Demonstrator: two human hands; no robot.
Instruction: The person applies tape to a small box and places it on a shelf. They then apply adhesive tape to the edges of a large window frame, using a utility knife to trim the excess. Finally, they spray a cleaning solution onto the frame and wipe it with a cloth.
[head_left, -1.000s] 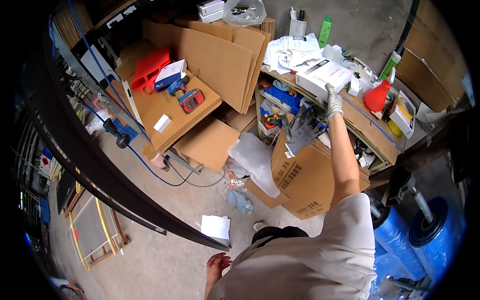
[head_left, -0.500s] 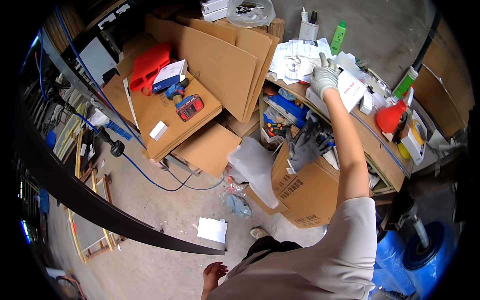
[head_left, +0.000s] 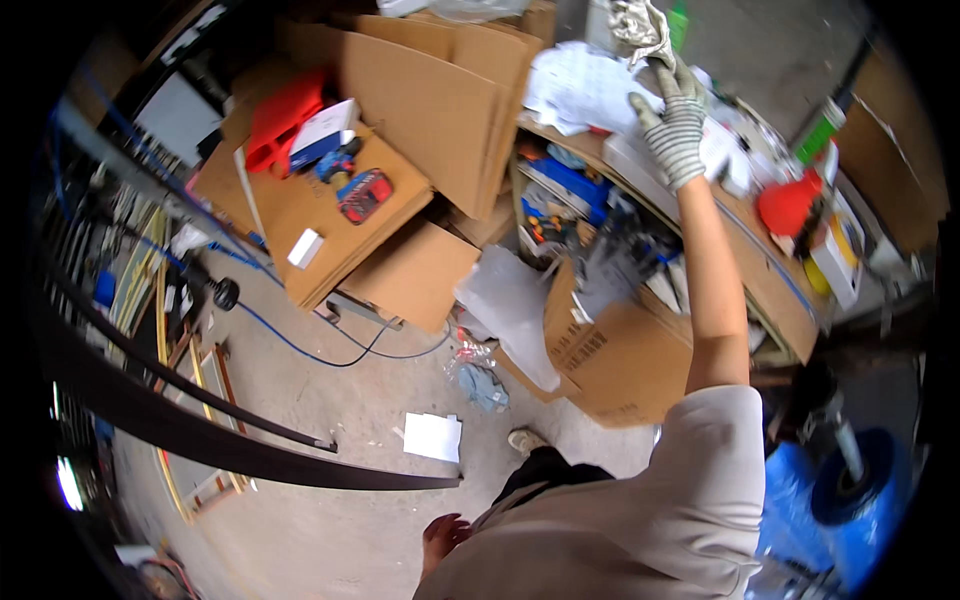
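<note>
My right hand (head_left: 676, 130), in a pale knitted work glove, reaches out over the workbench. Its fingertips hold up a crumpled whitish work glove (head_left: 643, 32), raised above the papers (head_left: 575, 90). Below the wrist, a white box (head_left: 632, 160) lies along the bench edge. My left hand (head_left: 443, 538) is bare and hangs low beside my body, fingers loosely apart with nothing in them. Dark grey gloves (head_left: 612, 265), blurred, lie on a cardboard box under the bench.
Left of the bench, a cardboard stack (head_left: 390, 215) bears a cordless drill (head_left: 350, 185), a red holder (head_left: 287, 120) and small boxes. A red funnel-shaped thing (head_left: 790, 203) stands on the bench. A dark curved bar (head_left: 300, 470) crosses the lower left. A blue cable (head_left: 290, 345) trails over the floor.
The whitish glove that lay on the papers is now lifted in my right hand. That hand has moved slightly right, and the view has shifted. My left hand still hangs low.
</note>
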